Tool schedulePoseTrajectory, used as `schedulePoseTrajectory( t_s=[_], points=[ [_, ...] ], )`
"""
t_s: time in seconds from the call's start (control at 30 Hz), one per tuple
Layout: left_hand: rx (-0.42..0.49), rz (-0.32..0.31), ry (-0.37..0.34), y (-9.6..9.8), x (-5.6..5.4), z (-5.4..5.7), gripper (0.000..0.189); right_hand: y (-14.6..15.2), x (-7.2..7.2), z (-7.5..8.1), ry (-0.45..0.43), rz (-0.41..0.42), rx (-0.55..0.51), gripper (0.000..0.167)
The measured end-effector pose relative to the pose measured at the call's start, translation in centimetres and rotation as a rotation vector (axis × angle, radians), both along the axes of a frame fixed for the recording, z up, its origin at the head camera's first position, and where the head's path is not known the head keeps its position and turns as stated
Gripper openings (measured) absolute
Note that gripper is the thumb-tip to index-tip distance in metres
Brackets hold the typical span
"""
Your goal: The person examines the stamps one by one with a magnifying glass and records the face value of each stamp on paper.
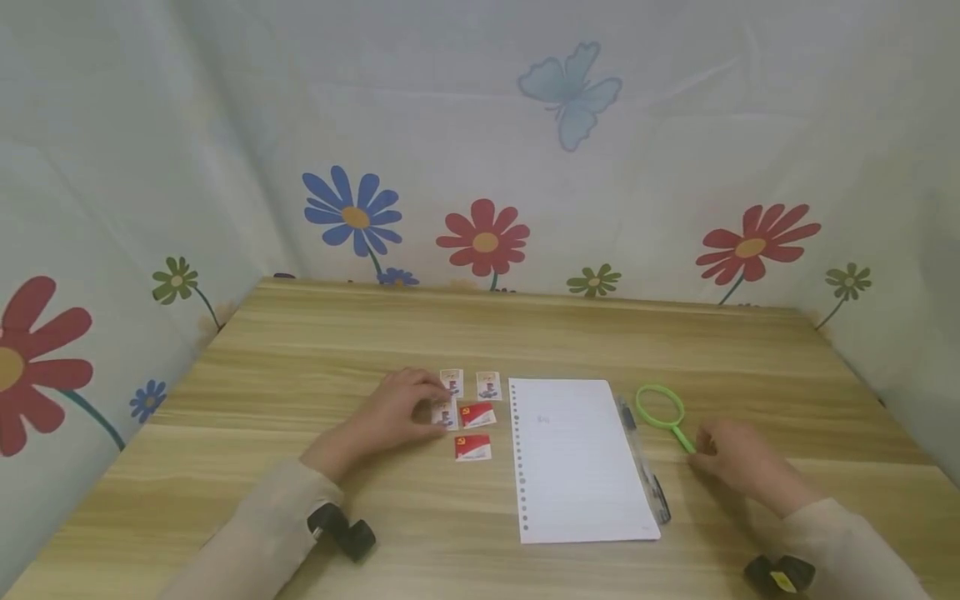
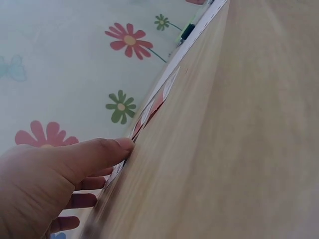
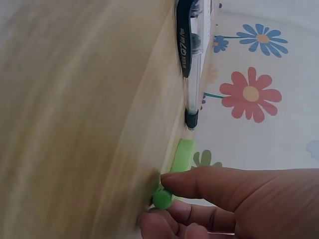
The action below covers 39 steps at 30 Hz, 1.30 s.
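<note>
My left hand [image 1: 401,408] rests at a cluster of small printed stamps, its thumb and fingers touching a pale stamp [image 1: 445,417] that lies flat. Partly covered by the fingertips is another pale stamp [image 1: 453,380]; a third pale stamp [image 1: 488,387] lies to its right. Two red-and-white stamps [image 1: 472,448] are just right of the thumb. In the left wrist view the thumb [image 2: 109,148] reaches the stamps' edge. With thumb and fingers, my right hand [image 1: 742,460] pinches the handle end of a green magnifying glass [image 1: 683,439], which lies on the table.
A white sheet of punched paper [image 1: 577,467] with a faint mark lies between the hands. Along its right edge is a clear pen [image 1: 643,462] with dark ends. The wooden table [image 1: 420,533] meets a flower-patterned cloth [image 1: 637,192] at the back.
</note>
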<state>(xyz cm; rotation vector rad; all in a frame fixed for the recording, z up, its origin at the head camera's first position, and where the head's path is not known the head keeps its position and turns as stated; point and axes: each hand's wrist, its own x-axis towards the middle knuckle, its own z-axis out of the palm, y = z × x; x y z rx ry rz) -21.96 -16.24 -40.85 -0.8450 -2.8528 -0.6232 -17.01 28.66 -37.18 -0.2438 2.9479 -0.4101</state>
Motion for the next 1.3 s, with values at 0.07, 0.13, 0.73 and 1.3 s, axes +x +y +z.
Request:
schedulePoseTrajectory(
  t_s=[0.07,0.13,0.73,1.3],
  points=[
    [0.005,-0.005,-0.003,0.0,0.0,0.0,0.046,0.0,0.0,-0.1,0.002,0.002,0.010,0.017],
    [0.009,-0.014,-0.004,0.0,0.0,0.0,0.046,0.1,0.0,-0.1,-0.002,-0.006,0.020,0.016],
    [0.028,-0.028,-0.039,-0.5,0.0,0.2,0.048,-1.2,-0.8,3.5,0.042,0.040,-0.059,0.011],
    [0.029,-0.027,-0.049,-0.6,0.3,0.6,0.047,-9.7,-2.5,6.9,0.176,0.272,-0.061,0.007]
  ],
)
